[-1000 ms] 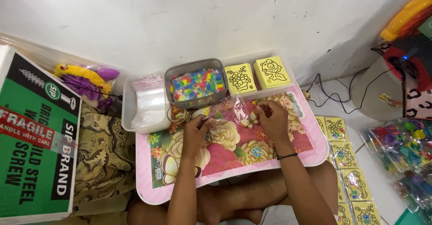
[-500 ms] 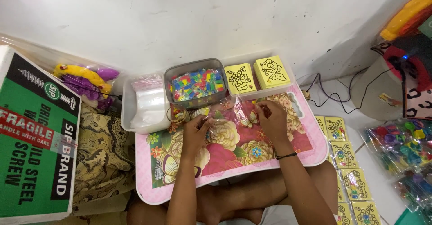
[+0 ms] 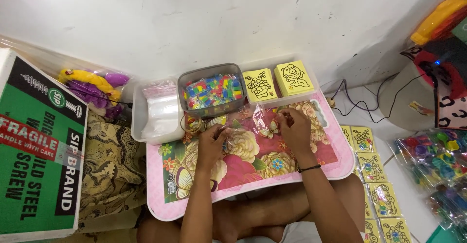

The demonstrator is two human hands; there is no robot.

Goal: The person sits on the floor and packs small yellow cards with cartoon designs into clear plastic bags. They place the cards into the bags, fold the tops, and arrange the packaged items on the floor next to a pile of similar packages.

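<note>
There, over my lap tray (image 3: 335,163) with its pink rim and flower print, I held a small clear plastic bag (image 3: 250,121) stretched between my two hands. My left hand (image 3: 212,145) pinched one end of it near the tray's middle, fingers closed on the film, and my right hand (image 3: 293,126) gripped the other end further right, thumb and fingers together on it. The hands were a little apart, with the bag spanning the gap just above the tray.

By my reckoning I was in the middle of working at that bag, opening or filling it; what lay inside was too small to tell. Any further handling called for a steady pinch on slippery film and a short reach to the grey tub of coloured beads (image 3: 213,90), which sat just beyond the tray's far edge.

Room was tight there: a white container of clear bags (image 3: 158,109) stood beside the tub, and two stacks of yellow picture cards (image 3: 277,81) lined the wall. The near half of the tray offered flat space. More yellow cards (image 3: 374,182) lay on the floor to my right.
</note>
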